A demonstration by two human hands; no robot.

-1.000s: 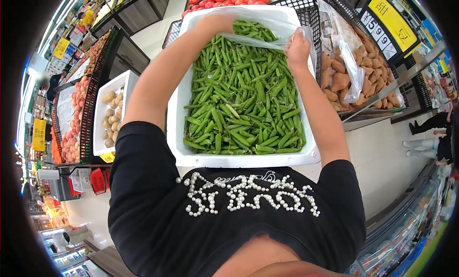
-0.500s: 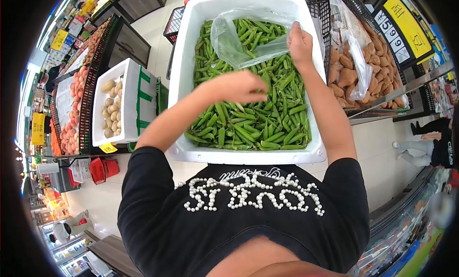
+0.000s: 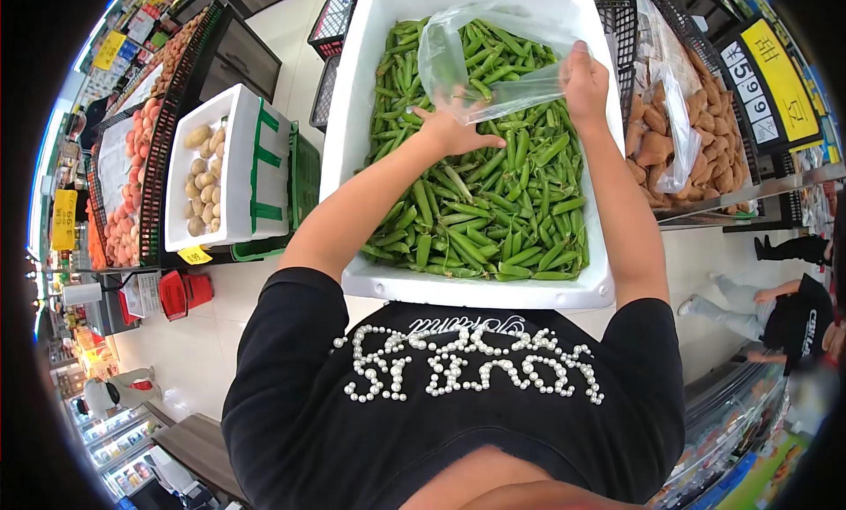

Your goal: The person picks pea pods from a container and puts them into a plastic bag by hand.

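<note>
A white foam box [image 3: 352, 96] in front of me holds a heap of green pea pods [image 3: 493, 219]. My right hand [image 3: 584, 83], closed, grips the edge of a clear plastic bag [image 3: 520, 94] above the heap. The bag's mouth hangs wide, and pods show through its thin film. At the bag's lower left edge is my left hand [image 3: 454, 129], its thumb and fingers spread apart. Its fingertips are partly behind the film, and a pod lies just beyond them.
To the left stands a white box of potatoes [image 3: 204, 180] beside a green crate [image 3: 304, 180]. Brown tubers [image 3: 656, 149] fill a bin on the right, near a yellow price sign [image 3: 775, 70]. A person in black [image 3: 793, 316] is at the far right.
My left hand has gone from curled over the pods to spread at the bag, moving upward. My right hand keeps hold of the bag. The whole view has shifted slightly.
</note>
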